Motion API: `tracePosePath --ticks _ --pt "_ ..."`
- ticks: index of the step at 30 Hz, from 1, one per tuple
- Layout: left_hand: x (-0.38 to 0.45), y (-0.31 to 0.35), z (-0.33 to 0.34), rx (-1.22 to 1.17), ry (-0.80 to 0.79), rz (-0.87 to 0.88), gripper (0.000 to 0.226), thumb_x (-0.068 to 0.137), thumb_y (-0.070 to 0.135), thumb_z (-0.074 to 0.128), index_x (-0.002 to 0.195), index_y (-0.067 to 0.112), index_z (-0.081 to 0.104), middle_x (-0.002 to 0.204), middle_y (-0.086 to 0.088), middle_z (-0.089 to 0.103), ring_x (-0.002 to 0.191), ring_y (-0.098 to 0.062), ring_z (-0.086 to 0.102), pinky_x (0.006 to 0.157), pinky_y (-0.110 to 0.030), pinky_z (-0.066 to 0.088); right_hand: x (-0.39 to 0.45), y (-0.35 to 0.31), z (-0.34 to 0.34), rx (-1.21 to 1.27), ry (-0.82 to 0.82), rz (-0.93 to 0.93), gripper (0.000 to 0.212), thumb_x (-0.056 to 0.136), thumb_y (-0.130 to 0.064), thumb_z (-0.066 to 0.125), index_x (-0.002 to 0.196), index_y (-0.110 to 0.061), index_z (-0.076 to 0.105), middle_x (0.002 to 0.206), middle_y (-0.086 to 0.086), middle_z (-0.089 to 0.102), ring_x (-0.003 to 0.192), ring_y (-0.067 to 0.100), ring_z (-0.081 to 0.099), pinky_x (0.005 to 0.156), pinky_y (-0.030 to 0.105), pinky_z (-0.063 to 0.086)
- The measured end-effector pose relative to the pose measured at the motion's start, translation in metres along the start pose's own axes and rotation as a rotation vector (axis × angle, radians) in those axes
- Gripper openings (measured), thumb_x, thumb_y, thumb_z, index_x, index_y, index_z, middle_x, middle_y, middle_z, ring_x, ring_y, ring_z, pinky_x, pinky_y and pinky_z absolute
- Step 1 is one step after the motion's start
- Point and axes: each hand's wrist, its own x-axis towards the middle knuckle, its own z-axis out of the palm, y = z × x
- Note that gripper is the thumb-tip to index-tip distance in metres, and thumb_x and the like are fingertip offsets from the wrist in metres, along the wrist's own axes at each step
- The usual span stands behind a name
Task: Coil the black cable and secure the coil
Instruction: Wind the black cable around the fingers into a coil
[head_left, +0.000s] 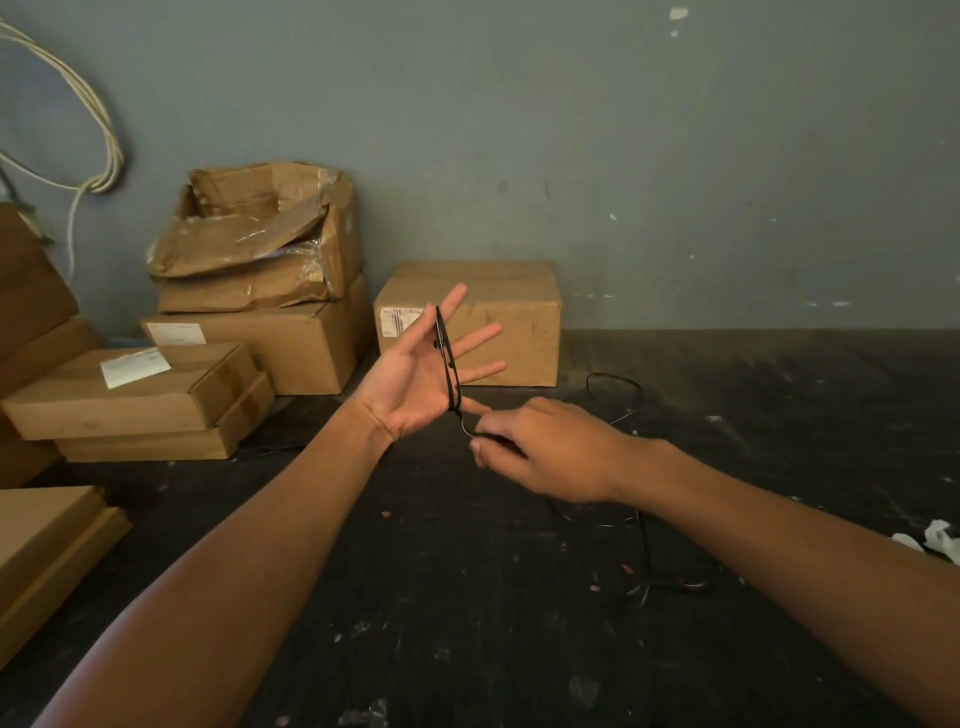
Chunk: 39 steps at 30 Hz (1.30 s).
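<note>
**Over the dark floor: cable wound on the left hand**

Above the floor (467, 597), the left hand (415, 374) is held palm up, fingers spread apart and extended. The cable (448, 364) is seen wrapped in several turns across the palm at the base of the fingers, running from near the index finger down to the little-finger side. No finger is curled over the turns.

Just beside it, the right hand (540, 447) is held knuckles up. A short run of cable is pinched between its thumb and fingertips, just below the coil. The remaining fingers are curled in loosely.

Slack cable is noted on the floor: one loop behind the right hand, another stretch beneath the right forearm. How the two stretches join cannot be told.

A closed box (498, 322) is seen against the wall (675, 156), behind the left hand. Stacked boxes (249, 291) are recorded further left. Pale cord (98, 135) is hung on the wall at upper left.
</note>
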Motion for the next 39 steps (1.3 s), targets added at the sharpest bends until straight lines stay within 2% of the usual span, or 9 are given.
tracePosePath --ticks 4,10,13,18,22,29,33,36,39 --pt "-0.003 -0.015 -0.010 0.105 0.050 -0.037 0.042 0.101 0.054 0.034 0.141 0.049 0.046 0.149 -0.016 0.046 0.127 -0.036 0.055 0.102 -0.074 0.031 0.008 0.003 -0.027 -0.006 0.018 -0.006 0.022 0.100 -0.035 0.048 0.091 -0.026 0.065 0.066 -0.011 0.057 0.055 -0.009 0.051 0.050 0.014 0.032" --pt "-0.010 -0.035 -0.010 0.170 -0.016 -0.195 0.047 0.094 0.053 0.045 0.137 0.039 0.055 0.147 -0.006 0.053 0.137 -0.040 0.042 0.104 -0.082 0.009 0.022 0.014 -0.069 -0.085 0.120 0.007 0.022 0.099 -0.034 0.051 0.099 -0.023 0.070 0.096 -0.008 0.073 0.072 -0.003 0.058 0.067 0.030 0.048" --pt "-0.012 -0.036 -0.001 0.165 -0.111 -0.251 0.047 0.091 0.053 0.049 0.137 0.045 0.054 0.148 -0.005 0.052 0.136 -0.037 0.045 0.105 -0.081 0.008 0.026 0.023 -0.075 -0.111 0.194 0.036 0.019 0.098 -0.034 0.054 0.097 -0.025 0.071 0.081 -0.019 0.069 0.065 -0.005 0.053 0.060 0.025 0.041" --pt "-0.017 -0.036 0.012 0.164 -0.250 -0.323 0.049 0.093 0.052 0.047 0.142 0.046 0.046 0.152 -0.005 0.048 0.139 -0.036 0.042 0.106 -0.080 0.004 0.028 0.041 -0.080 -0.107 0.294 0.097 0.017 0.096 -0.035 0.057 0.098 -0.027 0.072 0.063 -0.029 0.047 0.062 -0.003 0.045 0.066 0.029 0.037" --pt "-0.022 -0.033 0.021 0.130 -0.320 -0.352 0.051 0.093 0.051 0.051 0.143 0.046 0.044 0.154 -0.007 0.045 0.140 -0.037 0.040 0.107 -0.079 0.007 0.025 0.049 -0.077 -0.070 0.302 0.113 0.016 0.096 -0.035 0.056 0.097 -0.030 0.071 0.062 -0.027 0.051 0.058 -0.008 0.048 0.062 0.028 0.035" --pt "-0.028 -0.026 0.039 0.037 -0.531 -0.348 0.051 0.100 0.046 0.044 0.150 0.042 0.034 0.160 -0.015 0.028 0.146 -0.045 0.024 0.108 -0.078 0.013 0.016 0.061 -0.071 0.015 0.307 0.138 0.020 0.099 -0.033 0.052 0.100 -0.025 0.070 0.088 -0.015 0.068 0.084 0.013 0.063 0.076 0.041 0.052" --pt "-0.027 -0.015 0.050 0.011 -0.601 -0.274 0.051 0.101 0.044 0.040 0.151 0.042 0.030 0.161 -0.015 0.027 0.146 -0.048 0.018 0.105 -0.075 0.018 0.007 0.070 -0.047 0.121 0.279 0.166 0.021 0.101 -0.022 0.047 0.101 -0.015 0.067 0.087 -0.012 0.067 0.080 0.014 0.060 0.077 0.044 0.052" --pt "-0.025 -0.010 0.056 -0.003 -0.608 -0.246 0.048 0.101 0.046 0.032 0.149 0.042 0.036 0.161 -0.015 0.025 0.146 -0.049 0.016 0.105 -0.077 0.016 0.001 0.071 -0.022 0.195 0.194 0.173 0.019 0.100 -0.012 0.048 0.108 -0.005 0.064 0.099 0.008 0.071 0.090 0.025 0.067 0.083 0.050 0.055" --pt "-0.024 -0.010 0.061 -0.027 -0.594 -0.201 0.048 0.100 0.048 0.028 0.146 0.043 0.040 0.160 -0.015 0.024 0.144 -0.050 0.020 0.101 -0.075 0.019 -0.001 0.064 0.003 0.213 0.139 0.137 0.023 0.096 0.002 0.050 0.115 -0.001 0.063 0.115 0.017 0.068 0.106 0.028 0.065 0.088 0.043 0.056"
